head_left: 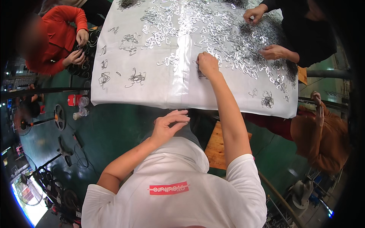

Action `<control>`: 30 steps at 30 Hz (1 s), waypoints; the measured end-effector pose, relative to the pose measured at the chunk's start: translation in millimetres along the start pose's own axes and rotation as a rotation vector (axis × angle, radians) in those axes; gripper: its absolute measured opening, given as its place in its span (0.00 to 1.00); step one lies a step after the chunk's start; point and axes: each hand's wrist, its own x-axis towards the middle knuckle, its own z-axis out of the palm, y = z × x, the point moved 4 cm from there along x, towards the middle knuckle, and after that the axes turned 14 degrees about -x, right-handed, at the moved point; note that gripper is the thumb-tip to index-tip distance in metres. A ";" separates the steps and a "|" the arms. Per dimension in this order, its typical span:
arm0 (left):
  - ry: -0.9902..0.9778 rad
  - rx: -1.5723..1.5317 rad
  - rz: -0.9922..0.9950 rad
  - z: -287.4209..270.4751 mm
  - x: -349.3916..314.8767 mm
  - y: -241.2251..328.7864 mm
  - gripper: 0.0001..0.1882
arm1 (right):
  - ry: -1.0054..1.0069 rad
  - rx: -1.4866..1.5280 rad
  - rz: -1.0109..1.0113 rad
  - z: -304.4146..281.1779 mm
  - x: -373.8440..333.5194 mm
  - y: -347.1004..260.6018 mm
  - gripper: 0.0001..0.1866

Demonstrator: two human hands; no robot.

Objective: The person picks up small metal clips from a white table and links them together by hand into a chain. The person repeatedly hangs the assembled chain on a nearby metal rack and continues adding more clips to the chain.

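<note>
My right hand (208, 65) reaches onto the white-covered table (156, 93), its fingers curled down among the metal hooks (235, 62). Whatever those fingers grip is hidden beneath the hand. Dark hooks lie just under its wrist. My left hand (169, 125) hovers in front of my body, short of the table's near edge. Its thumb and fingertips come together in a pinch; anything between them is too small to make out. The hooks are thin, bent S-like wires, shiny in the middle and darker toward the right. A small pile of hooks (137, 77) lies to the left.
Across the table on the right, a person in black (310, 36) has both hands over the hooks. At the left sits a person in red (62, 38), handling something small. Another person in brown (323, 133) is at the right. A wooden stool (218, 146) stands beside me.
</note>
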 end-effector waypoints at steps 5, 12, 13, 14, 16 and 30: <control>0.019 0.062 0.092 0.3 0.4 3.3 0.09 | -0.027 0.307 0.153 -14.0 -24.8 4.9 0.07; 0.009 0.017 0.016 0.3 -1.4 0.9 0.09 | -0.005 1.492 0.403 -64.3 -149.1 -24.4 0.05; 0.004 0.053 0.075 1.0 -1.5 3.0 0.09 | -0.002 1.541 0.457 -70.9 -168.5 -31.7 0.05; 0.002 0.045 0.078 1.4 -2.8 3.2 0.09 | 0.025 1.609 0.458 -77.9 -186.2 -40.2 0.04; 0.005 0.031 0.084 1.9 -5.0 3.5 0.09 | -0.009 1.683 0.549 -84.0 -216.8 -54.4 0.06; -0.017 -0.014 0.148 2.1 -11.9 5.2 0.07 | 0.345 1.563 0.546 -80.2 -265.8 -103.1 0.02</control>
